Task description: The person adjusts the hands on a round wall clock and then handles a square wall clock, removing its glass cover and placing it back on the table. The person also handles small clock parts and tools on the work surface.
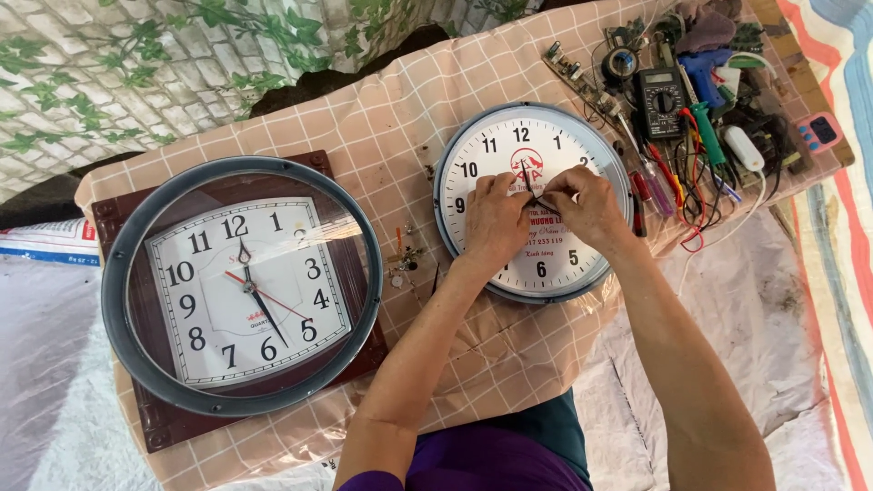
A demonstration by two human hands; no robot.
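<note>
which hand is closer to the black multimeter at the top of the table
The right hand. It rests on the right half of the round white clock, just below and left of the multimeter. The left hand sits farther left, on the clock's centre.

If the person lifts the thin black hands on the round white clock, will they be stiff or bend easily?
The clock hands look very thin and long, so they probably bend easily and weigh almost nothing. Both the left hand and the right hand pinch them with fingertips, which suggests delicate handling. The round white clock lies flat, so it seems unlikely to roll.
</note>
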